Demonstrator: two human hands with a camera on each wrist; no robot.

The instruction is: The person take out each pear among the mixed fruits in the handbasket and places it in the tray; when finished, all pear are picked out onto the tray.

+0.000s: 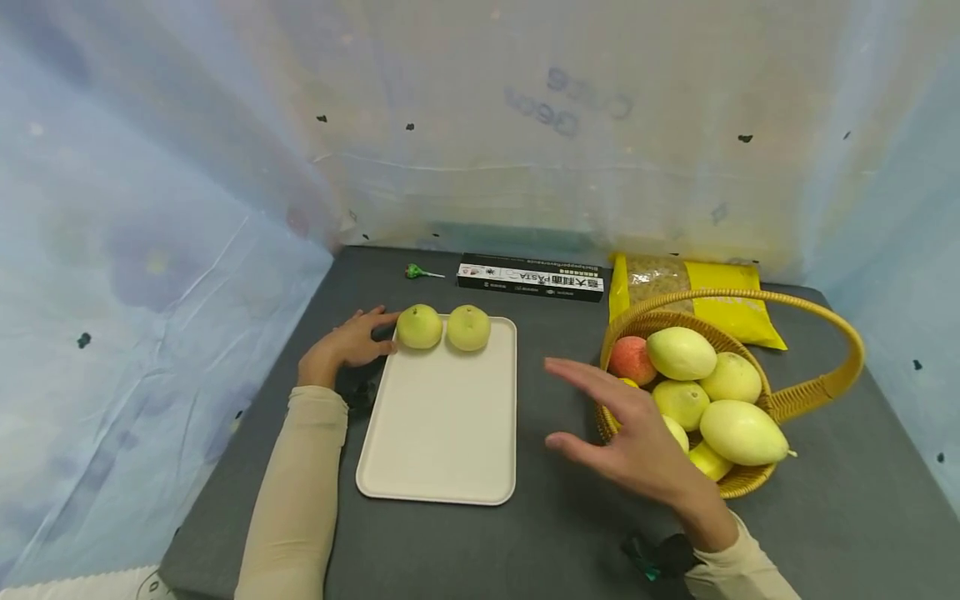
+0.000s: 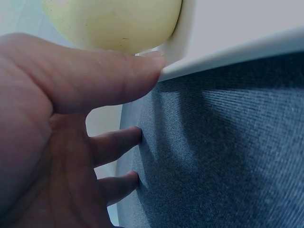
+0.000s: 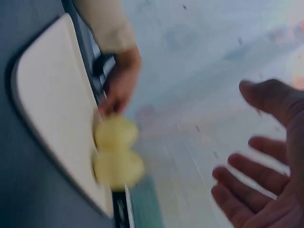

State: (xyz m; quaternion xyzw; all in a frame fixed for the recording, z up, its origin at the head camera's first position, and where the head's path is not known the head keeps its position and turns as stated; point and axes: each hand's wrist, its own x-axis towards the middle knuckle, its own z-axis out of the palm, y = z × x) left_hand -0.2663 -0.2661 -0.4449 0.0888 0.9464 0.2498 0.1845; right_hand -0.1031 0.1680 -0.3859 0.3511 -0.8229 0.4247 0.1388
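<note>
Two round yellow-green fruits that look like pears, a left pear (image 1: 419, 326) and a right pear (image 1: 468, 327), sit side by side at the far end of a cream tray (image 1: 442, 425). My left hand (image 1: 352, 340) is at the tray's far left corner, its thumb (image 2: 109, 76) at the rim close beside the left pear and other fingertips on the dark cloth. My right hand (image 1: 637, 433) hovers with parted fingers between the tray and a wicker basket (image 1: 817, 392), holding nothing and hiding part of the basket. In the right wrist view its palm and spread fingers show.
Inside the basket are a red fruit (image 1: 632, 360), several pale green fruits (image 1: 681, 353) and a yellow one (image 1: 708, 461). Behind stand a black-and-white pasta box (image 1: 529, 277), a yellow bag (image 1: 723, 300) and a green lollipop (image 1: 414, 271). Printed curtains surround the dark table.
</note>
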